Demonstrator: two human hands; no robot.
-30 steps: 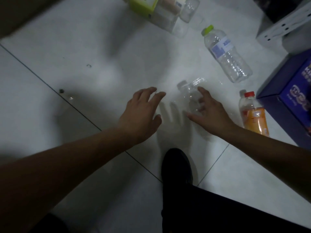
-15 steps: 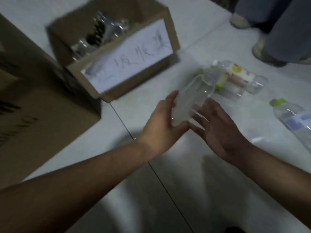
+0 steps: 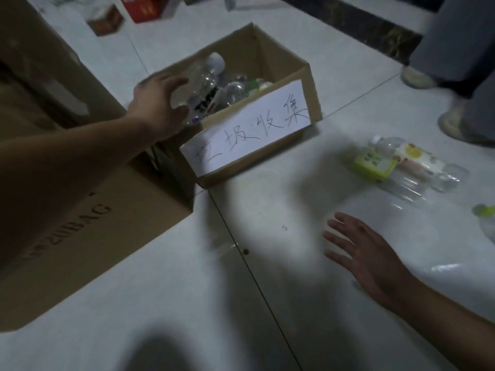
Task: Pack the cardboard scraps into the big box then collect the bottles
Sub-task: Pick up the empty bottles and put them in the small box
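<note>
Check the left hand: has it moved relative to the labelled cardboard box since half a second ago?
Yes. The left hand has moved up to the labelled box and now hangs open over its near-left corner, empty.

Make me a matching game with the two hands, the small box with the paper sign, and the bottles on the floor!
Things:
1. left hand
2. right hand
3. small box
4. loose bottles

Places or states:
A. holds bottles inside
B. lying on the floor tiles, at right
C. open over the box's rim
D. spread open, low over the floor

Pairs: 1-C, 2-D, 3-A, 4-B
</note>
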